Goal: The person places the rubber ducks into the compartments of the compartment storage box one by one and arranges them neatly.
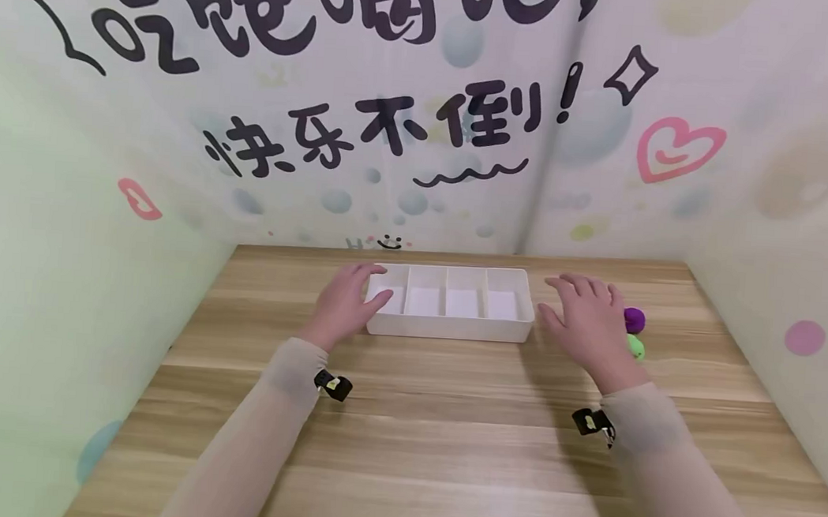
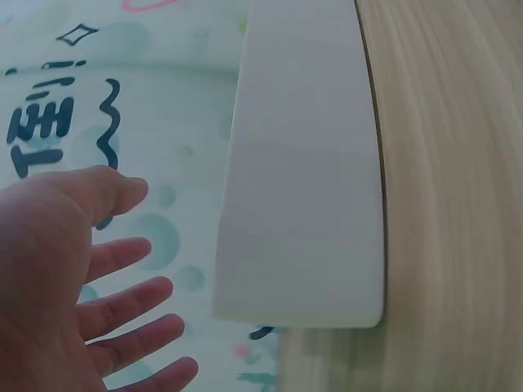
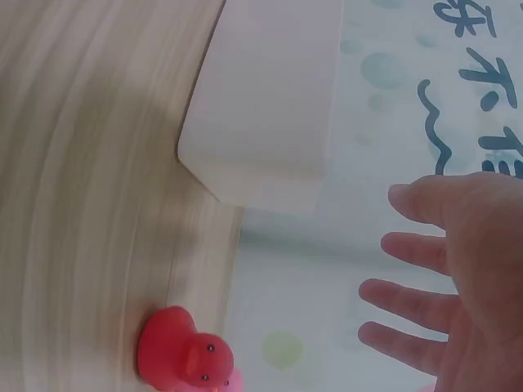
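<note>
A long white box, its inside divided into several compartments that show nothing in them, stands toward the back of the wooden table. At its left end hovers my left hand, the thumb and fingers spread and overlapping the box's corner from the head view. The left wrist view shows these fingers holding nothing, apart from the box. My right hand is just off the right end, also spread and without anything in it. Below it, the right wrist view has a red rubber duck on the table.
Partly hidden behind my right hand are a purple object and a light green one. A bit of something pink shows behind the red duck. Printed walls enclose the table at the back and both sides.
</note>
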